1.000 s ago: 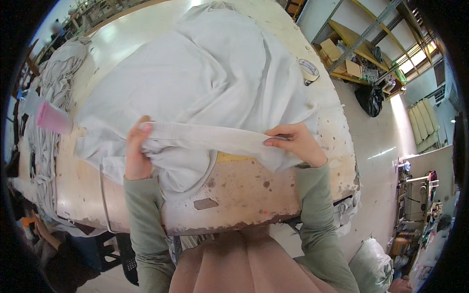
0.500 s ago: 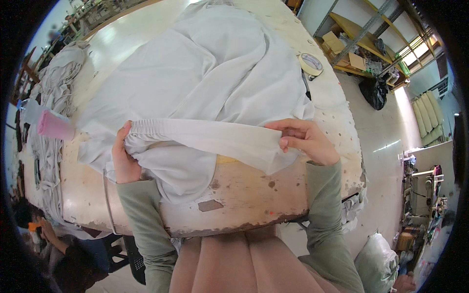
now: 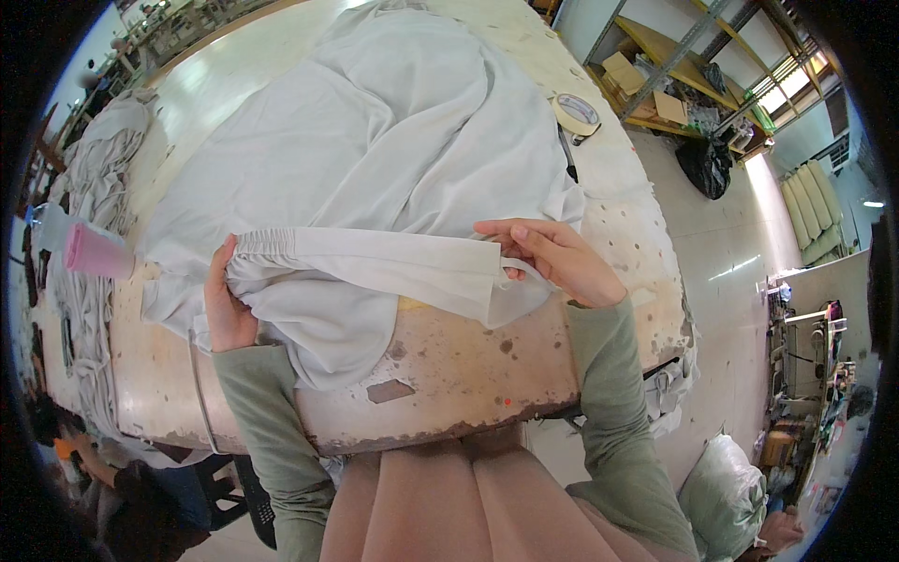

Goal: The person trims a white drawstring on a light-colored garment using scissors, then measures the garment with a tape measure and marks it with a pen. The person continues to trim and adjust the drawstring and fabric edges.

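A large pale grey cloth (image 3: 356, 131) lies rumpled on the worn table (image 3: 449, 375). Along its near part runs a long pale band (image 3: 393, 258), finely gathered at the left end. My left hand (image 3: 229, 309) is closed on that gathered end, thumb upward. At the band’s right end my right hand (image 3: 571, 267) has its index finger stretched out above the fabric and other fingers curled into a narrow loop of the material, their tips partly hidden.
A tape roll (image 3: 576, 114) lies right of the cloth; a pink cup (image 3: 96, 251) and cloth pile (image 3: 108, 159) are left. A co-worker (image 3: 131, 496) is at lower left. Beyond the table’s right side are shelves (image 3: 693, 75), a black bag (image 3: 702, 169) and a white sack (image 3: 721, 487).
My left hand has moved left, stretching out the gathered end of the band. My right hand has shifted its fingers, the index now extended and others curled into the strip at the end.
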Tool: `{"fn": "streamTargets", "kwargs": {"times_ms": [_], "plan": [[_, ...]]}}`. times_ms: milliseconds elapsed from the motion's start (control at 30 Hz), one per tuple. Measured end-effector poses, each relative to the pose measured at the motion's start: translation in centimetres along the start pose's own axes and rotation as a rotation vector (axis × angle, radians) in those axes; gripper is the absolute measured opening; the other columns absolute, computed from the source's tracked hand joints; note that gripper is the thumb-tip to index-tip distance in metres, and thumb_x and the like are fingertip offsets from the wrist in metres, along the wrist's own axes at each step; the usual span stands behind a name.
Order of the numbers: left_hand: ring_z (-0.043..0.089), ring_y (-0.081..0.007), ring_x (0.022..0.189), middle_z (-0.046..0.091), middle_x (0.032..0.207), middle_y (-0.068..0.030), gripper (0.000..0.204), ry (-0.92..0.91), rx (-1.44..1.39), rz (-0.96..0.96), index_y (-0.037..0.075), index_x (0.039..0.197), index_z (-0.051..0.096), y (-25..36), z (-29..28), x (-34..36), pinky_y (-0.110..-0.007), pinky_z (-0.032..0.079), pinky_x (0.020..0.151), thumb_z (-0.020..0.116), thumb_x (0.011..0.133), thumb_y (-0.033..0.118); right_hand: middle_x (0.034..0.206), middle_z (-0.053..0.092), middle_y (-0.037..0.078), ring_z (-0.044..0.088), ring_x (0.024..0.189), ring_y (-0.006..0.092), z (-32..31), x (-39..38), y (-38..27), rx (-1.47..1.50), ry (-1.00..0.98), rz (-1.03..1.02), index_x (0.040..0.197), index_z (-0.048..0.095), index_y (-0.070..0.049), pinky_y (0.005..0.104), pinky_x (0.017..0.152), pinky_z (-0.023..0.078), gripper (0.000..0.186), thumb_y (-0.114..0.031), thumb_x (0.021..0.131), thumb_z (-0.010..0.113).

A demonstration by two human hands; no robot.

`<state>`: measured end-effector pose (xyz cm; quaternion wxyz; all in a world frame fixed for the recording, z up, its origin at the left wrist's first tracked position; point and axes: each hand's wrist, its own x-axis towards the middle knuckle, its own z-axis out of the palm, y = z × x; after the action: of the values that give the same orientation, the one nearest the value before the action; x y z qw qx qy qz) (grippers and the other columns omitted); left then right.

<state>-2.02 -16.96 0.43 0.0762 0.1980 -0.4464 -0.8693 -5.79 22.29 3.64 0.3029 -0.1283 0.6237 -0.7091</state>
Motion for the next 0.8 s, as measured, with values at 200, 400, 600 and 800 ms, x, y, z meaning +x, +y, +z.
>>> {"fn": "streamTargets", "kwargs": {"times_ms": [200, 400, 600, 800], "plan": [[0.062, -0.0223, 0.095, 0.066, 0.102, -0.0080, 0.030, 0.001, 0.009, 0.015, 0.003, 0.106, 0.061, -0.2, 0.6, -0.3, -0.036, 0.047, 0.088, 0.059, 0.089, 0.028, 0.090, 0.060, -0.001, 0.050, 0.079, 0.0060, 0.0, -0.1, 0.4, -0.175, 0.044, -0.003, 0.114, 0.060, 0.003, 0.0197, 0.069, 0.040, 0.038, -0.029, 0.094, 0.053], [0.057, -0.0105, 0.086, 0.063, 0.086, -0.0008, 0.020, -0.390, 0.542, 0.115, 0.004, 0.093, 0.063, 0.5, 1.5, -2.0, -0.025, 0.043, 0.080, 0.064, 0.084, 0.022, 0.081, 0.059, -0.006, 0.046, 0.069, 0.0023, -3.7, -0.7, 0.6, -0.238, 0.691, -0.272, 0.101, 0.065, -0.003, 0.0175, 0.062, 0.035, 0.025, -0.025, 0.091, 0.059], [0.055, -0.0086, 0.080, 0.064, 0.084, -0.0013, 0.015, -0.983, 1.000, -0.200, 0.001, 0.093, 0.066, 0.4, 2.9, -5.0, -0.026, 0.044, 0.070, 0.065, 0.085, 0.013, 0.072, 0.054, -0.004, 0.046, 0.061, 0.0048, -11.1, -2.9, 1.5, -0.282, 1.383, -0.592, 0.094, 0.063, -0.005, 0.0198, 0.049, 0.033, 0.025, -0.029, 0.094, 0.054], [0.059, -0.0157, 0.079, 0.065, 0.089, -0.0081, 0.019, -1.069, 1.318, -0.019, 0.001, 0.097, 0.065, -0.2, 0.0, -8.9, -0.028, 0.046, 0.070, 0.069, 0.082, 0.012, 0.085, 0.060, 0.007, 0.057, 0.070, 0.0138, -13.9, -5.3, 1.6, 0.035, 1.583, -0.881, 0.099, 0.055, 0.001, 0.0272, 0.061, 0.047, 0.025, -0.024, 0.098, 0.047]]}}
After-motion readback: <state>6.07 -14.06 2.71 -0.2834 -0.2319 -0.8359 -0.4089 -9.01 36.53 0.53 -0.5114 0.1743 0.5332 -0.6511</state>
